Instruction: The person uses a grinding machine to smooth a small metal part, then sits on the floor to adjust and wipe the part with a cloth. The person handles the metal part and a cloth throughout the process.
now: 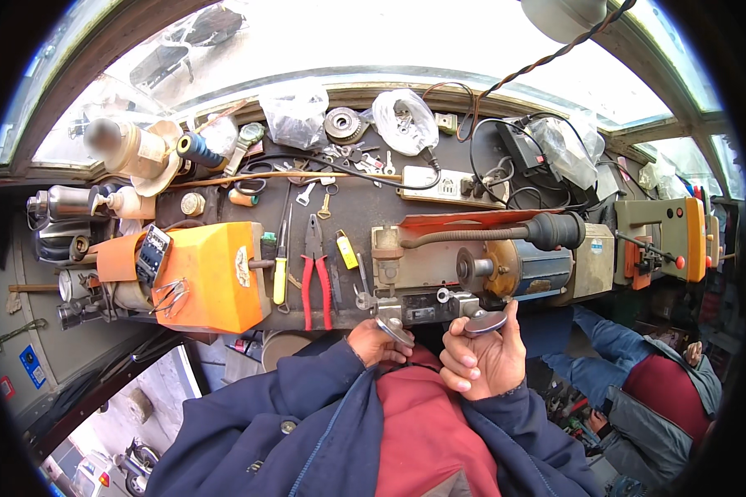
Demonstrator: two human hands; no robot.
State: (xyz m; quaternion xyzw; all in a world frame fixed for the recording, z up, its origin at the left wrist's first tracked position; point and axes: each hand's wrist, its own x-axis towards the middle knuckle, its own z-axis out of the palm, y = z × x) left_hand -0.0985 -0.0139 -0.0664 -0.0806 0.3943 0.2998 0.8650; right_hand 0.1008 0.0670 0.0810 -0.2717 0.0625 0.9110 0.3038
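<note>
At the front edge of the bench stands a key cutting machine [439, 240] with two small metal clamps. My left hand [368, 343] is closed on the round metal knob [396, 332] under the left clamp [389, 310]. Palm up, my right hand [491, 358] grips the matching round knob [484, 324] of the right clamp [462, 305], thumb at its right edge and fingers curled at its left. Behind the clamps are the cutter spindle [472, 267] and a motor [532, 269]. I cannot make out a key in either clamp.
Red-handled pliers [317, 282], a yellow screwdriver [280, 277] and a yellow lighter [346, 250] lie left of the machine. An orange-covered machine [211, 277] stands further left. Loose keys, plastic bags, cables and a power strip [448, 184] fill the back. A person [663, 385] sits at right.
</note>
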